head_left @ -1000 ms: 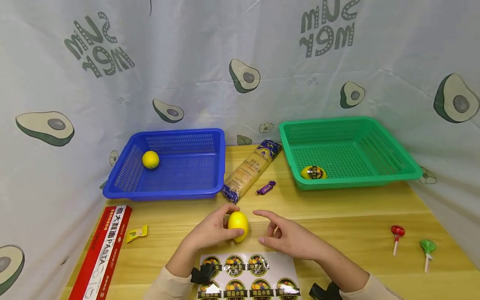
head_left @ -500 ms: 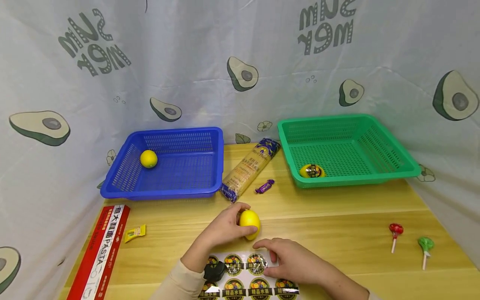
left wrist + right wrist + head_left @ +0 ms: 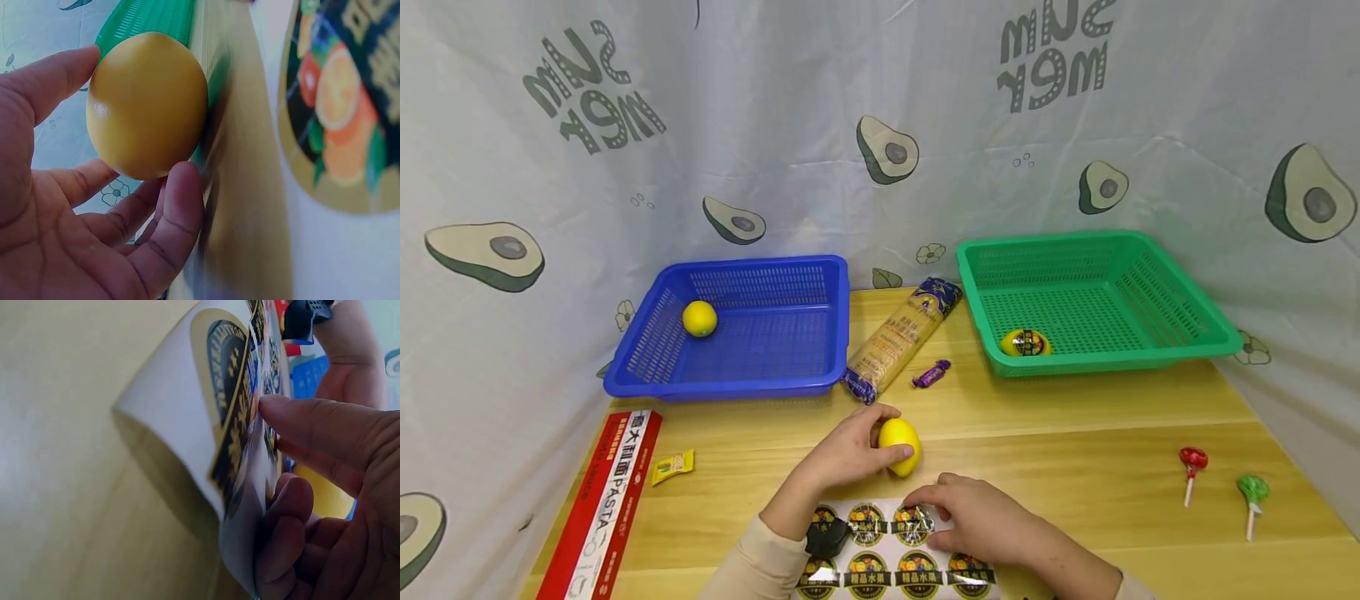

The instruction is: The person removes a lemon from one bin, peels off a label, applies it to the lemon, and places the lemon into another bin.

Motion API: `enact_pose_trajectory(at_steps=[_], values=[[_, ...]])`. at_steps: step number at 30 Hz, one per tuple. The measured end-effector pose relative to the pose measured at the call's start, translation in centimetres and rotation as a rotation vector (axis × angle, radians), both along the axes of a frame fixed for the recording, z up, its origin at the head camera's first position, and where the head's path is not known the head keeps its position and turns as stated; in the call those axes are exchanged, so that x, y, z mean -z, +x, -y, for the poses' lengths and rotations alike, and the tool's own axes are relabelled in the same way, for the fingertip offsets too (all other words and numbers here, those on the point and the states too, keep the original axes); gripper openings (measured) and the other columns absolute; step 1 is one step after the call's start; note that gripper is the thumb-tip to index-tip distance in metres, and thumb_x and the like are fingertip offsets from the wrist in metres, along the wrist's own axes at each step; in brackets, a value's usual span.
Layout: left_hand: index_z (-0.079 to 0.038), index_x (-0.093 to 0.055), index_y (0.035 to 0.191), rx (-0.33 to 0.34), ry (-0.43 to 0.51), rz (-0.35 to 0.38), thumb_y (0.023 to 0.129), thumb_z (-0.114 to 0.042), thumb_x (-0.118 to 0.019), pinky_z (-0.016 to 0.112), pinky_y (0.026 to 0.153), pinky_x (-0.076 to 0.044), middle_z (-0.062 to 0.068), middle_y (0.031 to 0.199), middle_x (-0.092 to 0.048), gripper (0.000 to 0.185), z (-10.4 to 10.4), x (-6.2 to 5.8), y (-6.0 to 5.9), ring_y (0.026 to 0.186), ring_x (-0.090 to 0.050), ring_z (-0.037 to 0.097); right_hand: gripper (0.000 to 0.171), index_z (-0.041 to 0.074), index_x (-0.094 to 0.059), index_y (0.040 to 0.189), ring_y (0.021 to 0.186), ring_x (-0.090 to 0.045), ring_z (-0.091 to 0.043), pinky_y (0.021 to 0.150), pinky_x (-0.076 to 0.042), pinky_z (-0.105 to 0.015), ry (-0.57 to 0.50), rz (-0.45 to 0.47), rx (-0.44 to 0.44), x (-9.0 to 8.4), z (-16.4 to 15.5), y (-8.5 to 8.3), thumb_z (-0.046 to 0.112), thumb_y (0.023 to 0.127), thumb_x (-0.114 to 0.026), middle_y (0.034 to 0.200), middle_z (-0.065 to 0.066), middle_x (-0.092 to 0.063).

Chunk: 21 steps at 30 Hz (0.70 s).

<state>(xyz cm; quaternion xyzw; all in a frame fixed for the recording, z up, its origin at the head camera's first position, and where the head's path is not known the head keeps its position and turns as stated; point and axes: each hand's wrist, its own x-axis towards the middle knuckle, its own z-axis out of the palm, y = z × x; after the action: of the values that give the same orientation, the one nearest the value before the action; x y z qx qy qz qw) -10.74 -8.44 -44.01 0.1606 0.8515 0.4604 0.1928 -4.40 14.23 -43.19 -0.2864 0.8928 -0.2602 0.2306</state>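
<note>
Head view, lower centre: the left hand [image 3: 842, 458] grips a smooth yellow lemon [image 3: 899, 435] while the right hand [image 3: 981, 521] pinches a round fruit sticker [image 3: 914, 520] on the white sticker sheet [image 3: 880, 575].

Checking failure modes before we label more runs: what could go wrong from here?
1. The right hand bends the sticker sheet upward while picking at a sticker; the sticker may crease or tear.
2. The left hand holds the lemon only with fingertips; it might slip and roll on the table.
</note>
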Motion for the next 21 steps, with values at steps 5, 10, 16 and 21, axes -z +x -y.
enact_pose_trajectory(at_steps=[5, 10, 16, 21], values=[[-0.008, -0.056, 0.139, 0.0, -0.01, -0.005, 0.091, -0.039, -0.076, 0.041, 0.097, -0.05, 0.014, 0.131, -0.058, 0.061, 0.1, 0.0, -0.1, 0.112, -0.057, 0.021, 0.047, 0.029, -0.067, 0.13, 0.071, -0.043, -0.001, 0.061, -0.038, -0.023, 0.022, -0.004, 0.007, 0.0, 0.1, -0.4, 0.033, 0.085, -0.082, 0.087, 0.012, -0.052], [-0.008, -0.052, 0.144, -0.007, 0.005, 0.02, 0.091, -0.041, -0.076, 0.036, 0.089, -0.052, 0.014, 0.134, -0.056, 0.067, 0.5, -0.1, -0.1, 0.104, -0.06, 0.018, 0.043, 0.028, -0.068, 0.126, 0.073, -0.044, -0.001, 0.062, -0.038, -0.024, 0.029, -0.017, 0.004, -0.1, 0.2, -0.6, 0.032, 0.086, -0.082, 0.091, 0.012, -0.056], [-0.009, -0.05, 0.135, -0.055, -0.05, 0.02, 0.089, -0.049, -0.076, 0.034, 0.079, -0.052, 0.015, 0.126, -0.053, 0.066, 2.0, -1.3, 0.7, 0.093, -0.059, 0.018, 0.041, 0.027, -0.069, 0.123, 0.072, -0.044, -0.001, 0.063, -0.039, -0.024, 0.027, -0.04, -0.001, -0.1, 0.3, -0.7, 0.03, 0.084, -0.083, 0.089, 0.011, -0.057], [-0.006, -0.062, 0.107, 0.087, -0.045, 0.082, 0.09, -0.038, -0.078, 0.025, 0.059, -0.046, 0.004, 0.085, -0.059, 0.04, 3.4, -2.1, 2.1, 0.067, -0.053, 0.013, 0.04, 0.027, -0.069, 0.121, 0.075, -0.047, -0.002, 0.065, -0.041, -0.025, 0.024, -0.052, 0.0, -0.1, 0.3, -1.0, 0.028, 0.084, -0.084, 0.089, 0.011, -0.059]])
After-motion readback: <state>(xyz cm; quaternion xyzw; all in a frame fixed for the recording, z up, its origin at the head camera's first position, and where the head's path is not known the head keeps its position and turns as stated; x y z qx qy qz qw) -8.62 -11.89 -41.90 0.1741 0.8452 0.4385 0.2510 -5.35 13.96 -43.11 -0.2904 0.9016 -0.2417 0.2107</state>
